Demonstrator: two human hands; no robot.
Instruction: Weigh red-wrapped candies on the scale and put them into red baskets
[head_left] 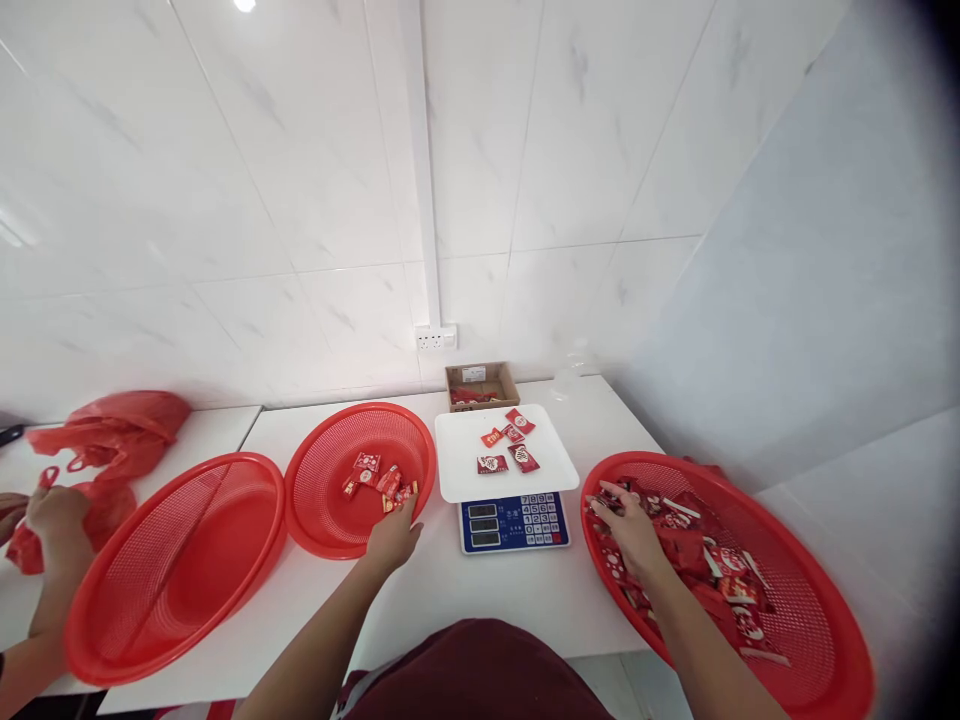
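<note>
Bright, soft light; glare spots on tiled wall (480,150), left; wide-angle stretching near edges; right corner dark, blurred.

I can see a white worktop (442,605) bearing a round red basket (324,470) at the left hand (394,538), a second basket (184,560) farther left, a scale (515,522) between the hands, a cardboard box (499,378) beyond, and a large basket (802,620) under the right hand (628,525).

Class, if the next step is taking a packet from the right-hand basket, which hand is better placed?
The right hand, most likely: it is among the red packets in the right-hand basket. The left hand is beyond the scale, at the middle basket's rim.
</note>
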